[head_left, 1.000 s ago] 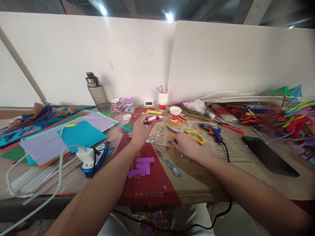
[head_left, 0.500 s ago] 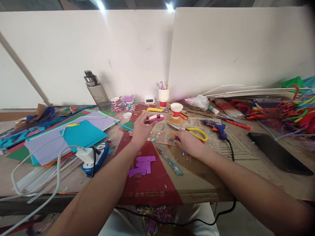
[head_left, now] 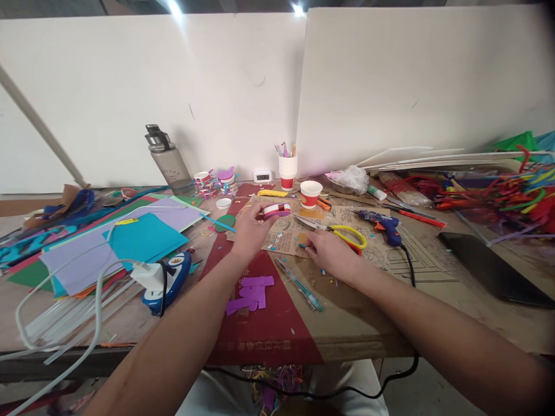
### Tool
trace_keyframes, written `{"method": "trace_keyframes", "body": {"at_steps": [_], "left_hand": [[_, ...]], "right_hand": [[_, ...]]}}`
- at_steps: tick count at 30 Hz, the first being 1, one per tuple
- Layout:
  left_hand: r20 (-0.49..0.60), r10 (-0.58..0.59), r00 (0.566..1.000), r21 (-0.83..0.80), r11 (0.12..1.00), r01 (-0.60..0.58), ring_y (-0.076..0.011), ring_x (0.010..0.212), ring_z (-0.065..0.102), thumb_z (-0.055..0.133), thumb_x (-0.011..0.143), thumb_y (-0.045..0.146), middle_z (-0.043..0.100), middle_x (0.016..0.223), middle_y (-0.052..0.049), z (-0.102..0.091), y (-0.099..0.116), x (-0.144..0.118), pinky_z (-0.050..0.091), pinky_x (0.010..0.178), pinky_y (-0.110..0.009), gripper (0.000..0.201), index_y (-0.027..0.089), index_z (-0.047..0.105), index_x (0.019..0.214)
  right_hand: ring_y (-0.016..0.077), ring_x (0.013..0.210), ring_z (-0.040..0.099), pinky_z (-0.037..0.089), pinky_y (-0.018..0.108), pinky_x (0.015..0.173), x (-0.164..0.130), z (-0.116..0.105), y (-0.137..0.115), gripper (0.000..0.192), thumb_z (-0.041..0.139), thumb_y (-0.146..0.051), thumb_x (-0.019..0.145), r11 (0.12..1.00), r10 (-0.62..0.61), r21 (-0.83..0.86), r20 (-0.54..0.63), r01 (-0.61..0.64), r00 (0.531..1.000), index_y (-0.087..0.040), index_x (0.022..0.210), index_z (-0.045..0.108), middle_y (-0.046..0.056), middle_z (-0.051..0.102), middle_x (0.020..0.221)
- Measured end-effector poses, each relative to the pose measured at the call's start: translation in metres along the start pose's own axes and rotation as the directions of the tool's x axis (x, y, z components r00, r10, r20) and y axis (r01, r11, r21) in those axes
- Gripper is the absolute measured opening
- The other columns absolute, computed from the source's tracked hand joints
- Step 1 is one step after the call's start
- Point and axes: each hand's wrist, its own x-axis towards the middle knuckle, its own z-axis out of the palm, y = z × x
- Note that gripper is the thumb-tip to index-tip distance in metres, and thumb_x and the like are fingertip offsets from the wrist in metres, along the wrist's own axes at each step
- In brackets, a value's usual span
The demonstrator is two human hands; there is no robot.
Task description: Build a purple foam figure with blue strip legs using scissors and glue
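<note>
- Your left hand is raised a little off the table, fingers closed around a small round piece wrapped in white, red and pink bands; holding it up by its near side keeps the banded edge turned toward you, which reads as a grip meant for looking at it or adding to it.
- Your right hand rests low on the printed brown paper, fingertips pinched on a tiny blue scrap; I judge the flat wrist steadies that fine pinch.
- The banded piece sits far of your left palm, left of the yellow-handled scissors, which lie just far of your right hand, within easy reach.
- A blue glue gun lies to the right of the scissors, its cord running off the near edge.
- Purple cut pieces lie on the red sheet between your forearms.
- A paper cup stands beyond the banded piece.
</note>
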Motion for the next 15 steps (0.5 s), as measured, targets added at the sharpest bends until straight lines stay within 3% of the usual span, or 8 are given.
{"method": "trace_keyframes", "body": {"at_steps": [15], "left_hand": [[0.025, -0.014, 1.000, -0.032, 0.999, 0.014, -0.0160, 0.083, 0.066, 0.070, 0.075, 0.022, 0.072, 0.095, -0.002, -0.001, 0.009, -0.002, 0.054, 0.079, -0.030, 0.019, 0.022, 0.068, 0.094]], "right_hand": [[0.0134, 0.065, 0.057, 0.037, 0.023, 0.059, 0.015, 0.005, 0.027, 0.013, 0.060, -0.020, 0.082, 0.929, 0.016, 0.369, 0.022, -0.022, 1.000, -0.018, 0.077, 0.072, 0.001, 0.071, 0.074]]}}
